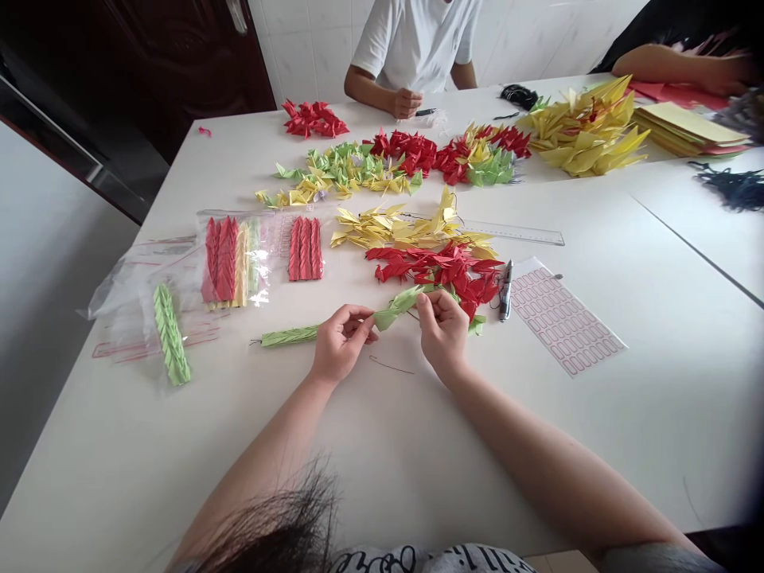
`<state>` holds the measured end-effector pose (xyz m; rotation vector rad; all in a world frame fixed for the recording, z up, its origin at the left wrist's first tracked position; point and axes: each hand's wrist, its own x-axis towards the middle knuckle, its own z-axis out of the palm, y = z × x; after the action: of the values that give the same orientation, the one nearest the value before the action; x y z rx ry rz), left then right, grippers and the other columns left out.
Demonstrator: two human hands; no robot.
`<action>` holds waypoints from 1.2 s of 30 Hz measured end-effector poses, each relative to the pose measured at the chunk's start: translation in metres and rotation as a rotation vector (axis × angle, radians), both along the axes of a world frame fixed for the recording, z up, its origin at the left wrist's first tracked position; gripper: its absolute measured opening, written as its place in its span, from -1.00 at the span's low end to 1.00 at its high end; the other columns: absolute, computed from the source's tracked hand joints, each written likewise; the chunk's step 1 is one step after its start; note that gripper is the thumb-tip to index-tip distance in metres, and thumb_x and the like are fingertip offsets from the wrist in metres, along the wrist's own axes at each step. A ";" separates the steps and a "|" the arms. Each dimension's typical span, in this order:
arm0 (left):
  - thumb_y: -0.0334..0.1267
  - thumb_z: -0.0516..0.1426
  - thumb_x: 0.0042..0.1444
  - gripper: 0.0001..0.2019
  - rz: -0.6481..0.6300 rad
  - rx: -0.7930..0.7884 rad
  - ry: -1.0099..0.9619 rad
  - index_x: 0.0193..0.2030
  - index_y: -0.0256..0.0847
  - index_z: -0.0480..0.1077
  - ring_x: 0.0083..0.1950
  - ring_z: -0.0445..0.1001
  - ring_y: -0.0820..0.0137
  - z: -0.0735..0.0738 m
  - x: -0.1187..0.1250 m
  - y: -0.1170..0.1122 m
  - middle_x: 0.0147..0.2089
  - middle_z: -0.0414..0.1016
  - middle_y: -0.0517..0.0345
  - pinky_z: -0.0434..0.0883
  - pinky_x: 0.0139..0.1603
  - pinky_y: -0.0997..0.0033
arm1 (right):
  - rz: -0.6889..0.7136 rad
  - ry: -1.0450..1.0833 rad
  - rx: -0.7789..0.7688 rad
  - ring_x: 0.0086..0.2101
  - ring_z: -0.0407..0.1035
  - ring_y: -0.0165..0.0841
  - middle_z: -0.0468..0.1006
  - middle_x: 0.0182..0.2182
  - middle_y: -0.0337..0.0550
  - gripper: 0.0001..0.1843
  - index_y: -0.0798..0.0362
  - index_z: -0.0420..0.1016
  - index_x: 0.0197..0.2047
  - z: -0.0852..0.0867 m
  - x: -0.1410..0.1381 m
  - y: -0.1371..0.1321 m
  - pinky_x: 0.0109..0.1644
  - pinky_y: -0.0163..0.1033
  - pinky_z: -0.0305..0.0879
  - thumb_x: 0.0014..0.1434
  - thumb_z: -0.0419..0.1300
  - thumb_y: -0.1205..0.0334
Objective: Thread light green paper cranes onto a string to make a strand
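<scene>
My left hand [340, 342] pinches a string of stacked green paper cranes [290, 336] that lies across the white table [179, 446]. My right hand [442, 328] is closed on the loose green cranes [401, 304] at the string's right end. A thin dark thread [391, 366] trails on the table between my wrists. Just beyond my hands lie piles of red cranes [438, 267] and yellow cranes [399, 227].
Clear bags with packed crane strings [230, 259] and a green string [172, 334] lie at the left. A pen [506, 290], a sticker sheet [561, 318] and a ruler [513, 233] sit to the right. More crane piles [406, 163] and another person [411, 48] are across the table.
</scene>
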<state>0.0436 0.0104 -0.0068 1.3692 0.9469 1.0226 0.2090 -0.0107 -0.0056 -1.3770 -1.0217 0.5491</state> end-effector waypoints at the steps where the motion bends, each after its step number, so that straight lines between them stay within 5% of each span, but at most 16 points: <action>1: -0.04 0.24 0.12 -0.71 -0.004 -0.025 -0.027 -0.20 -0.24 0.41 -0.37 0.56 0.44 0.000 0.001 0.000 -0.35 0.53 0.12 0.52 -0.34 0.47 | 0.010 -0.003 0.000 -0.60 -0.09 -0.49 0.06 -0.64 -0.37 -0.48 0.02 0.19 -0.51 0.000 -0.001 0.000 -0.55 -0.31 -0.15 0.19 0.17 -0.24; 5: -0.10 0.32 0.03 -0.62 -0.076 -0.026 -0.057 -0.09 -0.20 0.34 -0.22 0.57 0.41 0.001 0.003 -0.001 -0.12 0.56 -0.01 0.51 -0.23 0.45 | 0.109 -0.029 -0.015 -0.61 -0.07 -0.49 0.08 -0.65 -0.38 -0.50 0.03 0.24 -0.49 0.001 -0.005 -0.003 -0.56 -0.32 -0.13 0.21 0.14 -0.22; 9: -0.17 0.33 0.02 -0.53 -0.170 0.014 0.013 0.05 -0.14 0.30 -0.43 0.37 0.61 -0.001 0.003 -0.002 0.00 0.50 -0.02 0.40 -0.37 0.54 | 0.147 -0.050 -0.027 -0.61 -0.04 -0.50 0.11 -0.66 -0.38 -0.51 0.04 0.27 -0.47 0.003 -0.008 -0.006 -0.54 -0.33 -0.10 0.24 0.12 -0.21; 15: -0.18 0.29 0.08 -0.60 -0.043 0.324 0.243 0.05 -0.14 0.38 -0.57 0.13 0.69 -0.006 0.002 -0.001 0.12 0.40 -0.03 0.31 -0.51 0.54 | 0.138 -0.045 -0.011 -0.61 -0.07 -0.49 0.08 -0.66 -0.38 -0.51 0.04 0.31 -0.46 0.002 -0.007 -0.007 -0.55 -0.33 -0.12 0.24 0.11 -0.22; 21: -0.09 0.24 0.14 -0.62 0.015 0.485 0.437 0.08 -0.10 0.47 -0.49 0.40 0.52 -0.008 0.000 -0.002 0.00 0.57 0.04 0.45 -0.34 0.45 | 0.153 -0.065 0.017 -0.60 -0.04 -0.49 0.12 -0.65 -0.37 -0.55 0.04 0.30 -0.44 -0.001 -0.008 -0.008 -0.54 -0.32 -0.09 0.28 0.11 -0.16; 25: 0.00 0.32 0.01 -0.52 0.000 0.507 0.486 0.07 -0.09 0.49 -0.32 0.53 0.41 -0.010 -0.001 -0.003 -0.09 0.61 0.08 0.47 -0.25 0.43 | 0.167 -0.065 0.044 -0.60 -0.05 -0.49 0.11 -0.64 -0.37 -0.55 0.03 0.26 -0.45 -0.001 -0.009 -0.009 -0.53 -0.32 -0.08 0.29 0.09 -0.16; 31: -0.19 0.23 0.12 -0.90 -0.015 0.412 0.498 -0.26 -0.13 0.55 -0.53 0.36 0.54 -0.005 -0.001 -0.003 -0.37 0.58 0.24 0.33 -0.43 0.53 | 0.208 -0.039 0.022 -0.60 -0.03 -0.49 0.12 -0.63 -0.38 -0.55 0.02 0.26 -0.42 -0.005 -0.009 -0.010 -0.53 -0.32 -0.04 0.30 0.07 -0.17; 36: -0.25 0.17 0.14 -0.90 0.092 0.447 0.471 -0.36 -0.20 0.45 -0.59 0.23 0.61 -0.003 -0.001 -0.004 -0.41 0.51 0.24 0.24 -0.52 0.56 | 0.069 0.030 0.090 -0.61 0.00 -0.48 0.15 -0.63 -0.38 -0.55 0.00 0.21 -0.40 -0.009 -0.004 -0.004 -0.54 -0.33 -0.03 0.31 0.04 -0.18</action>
<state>0.0426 0.0064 -0.0101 2.0137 1.1757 1.0401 0.2048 -0.0146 -0.0147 -1.2546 -1.0601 0.5668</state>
